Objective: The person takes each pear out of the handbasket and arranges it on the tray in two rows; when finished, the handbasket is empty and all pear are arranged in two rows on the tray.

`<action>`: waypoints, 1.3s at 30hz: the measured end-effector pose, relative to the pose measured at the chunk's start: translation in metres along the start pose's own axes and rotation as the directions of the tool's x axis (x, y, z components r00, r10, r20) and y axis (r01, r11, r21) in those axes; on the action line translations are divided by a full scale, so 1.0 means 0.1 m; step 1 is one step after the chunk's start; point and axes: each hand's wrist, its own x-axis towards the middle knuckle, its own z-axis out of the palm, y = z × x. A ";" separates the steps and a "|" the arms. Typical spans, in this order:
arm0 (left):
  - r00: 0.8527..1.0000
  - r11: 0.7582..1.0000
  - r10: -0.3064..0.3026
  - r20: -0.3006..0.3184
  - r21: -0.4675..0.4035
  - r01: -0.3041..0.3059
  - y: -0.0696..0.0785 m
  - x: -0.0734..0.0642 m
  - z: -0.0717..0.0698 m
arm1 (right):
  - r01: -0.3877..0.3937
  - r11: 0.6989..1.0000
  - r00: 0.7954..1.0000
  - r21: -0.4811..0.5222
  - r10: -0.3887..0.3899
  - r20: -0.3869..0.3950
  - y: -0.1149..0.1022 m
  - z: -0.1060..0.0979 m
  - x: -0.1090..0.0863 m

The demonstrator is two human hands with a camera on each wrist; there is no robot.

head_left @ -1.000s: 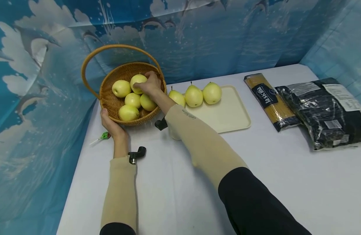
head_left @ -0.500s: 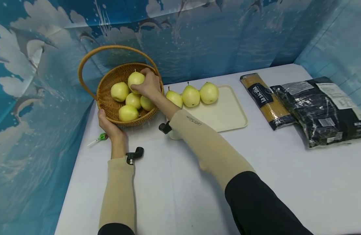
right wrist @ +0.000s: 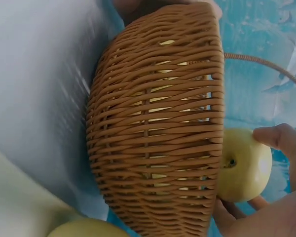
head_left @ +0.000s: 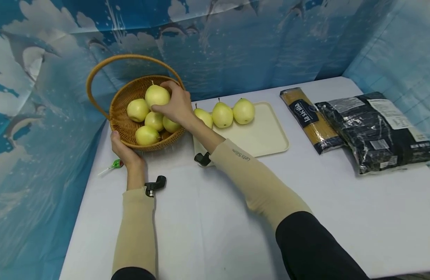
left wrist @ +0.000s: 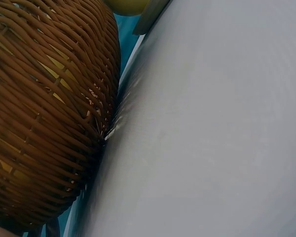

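A round wicker basket (head_left: 118, 112) with a tall hoop handle stands at the back left, tilted toward me, with several yellow-green pears (head_left: 147, 135) inside. My left hand (head_left: 126, 153) grips the basket's front left side. In the left wrist view, woven wall (left wrist: 49, 108) fills the left part. My right hand (head_left: 178, 103) holds a pear (head_left: 157, 95) between thumb and fingers, over the basket's right half and above the other pears. The right wrist view shows this pear (right wrist: 246, 168) just past the rim, thumb on one side and fingers partly hidden beneath.
Right of the basket lies a cream tray (head_left: 271, 136) with three pears (head_left: 222, 115) along its back left edge, partly behind my right arm. Farther right are a spaghetti pack (head_left: 309, 116) and a black plastic package (head_left: 379, 136). A lollipop (head_left: 113, 166) lies beside my left hand.
The right hand has lifted the pear slightly up and toward me from among the others. The left hand stays on the basket. The whole view has shifted a little.
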 end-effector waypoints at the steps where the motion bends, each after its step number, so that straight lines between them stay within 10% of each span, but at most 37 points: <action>1: 1.000 1.000 0.004 -0.002 0.001 -0.004 0.00 0.00 0.00 | 0.013 1.000 1.000 0.001 -0.013 0.002 -0.01 -0.01 -0.02; 39: 1.000 0.999 -0.015 0.017 -0.047 0.016 0.00 -0.03 0.01 | 0.091 0.969 0.995 0.229 -0.082 -0.050 0.20 -0.73 -0.75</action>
